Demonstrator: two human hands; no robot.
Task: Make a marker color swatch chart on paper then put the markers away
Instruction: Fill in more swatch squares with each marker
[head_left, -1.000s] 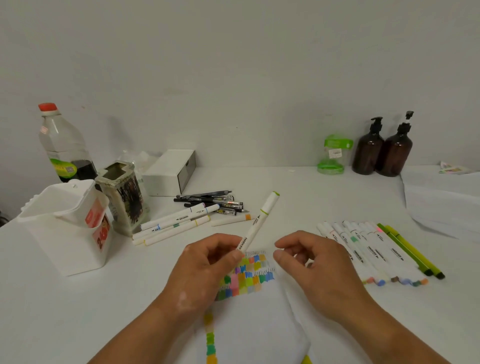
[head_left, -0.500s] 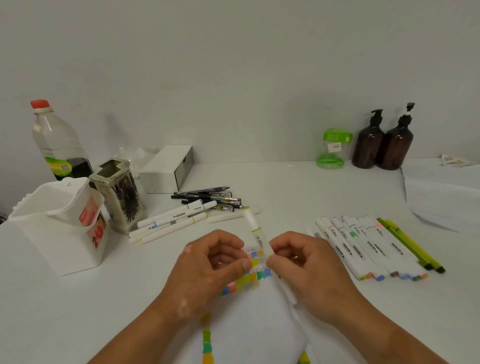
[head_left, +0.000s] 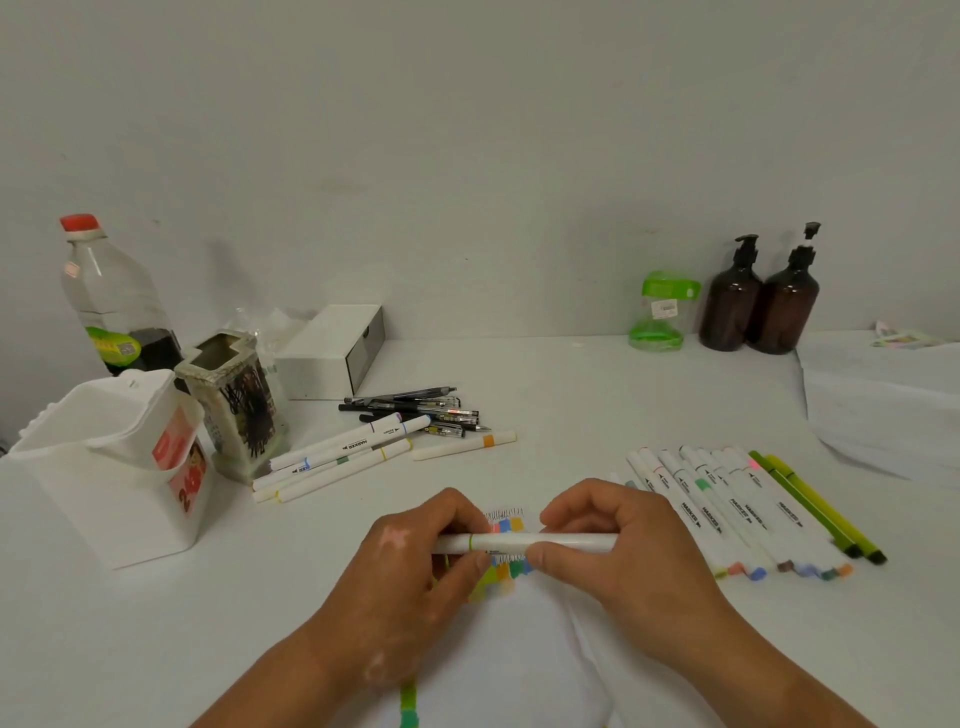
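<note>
Holding green-banded marker (head_left: 519, 543) level at lower centre, over swatch paper (head_left: 493, 670), with left hand (head_left: 415, 571) and right hand (head_left: 618, 556) clamped round opposite ends. Likely cap work mid-chart. Calls next for a straight pull along the barrel.

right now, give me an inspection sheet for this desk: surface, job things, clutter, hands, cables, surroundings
surface: white table, no spills seen
job's things: marker held level above the swatch paper; marker row on the right; marker pile on the left; white tub far left
clutter: black pens, plastic bottle, brown pump bottles, green container, white box, pen holder
grippers: left hand and right hand each pinch the marker, one toward either end
cables: nothing seen
surroundings: plain wall behind; white sheets at the right edge
</note>
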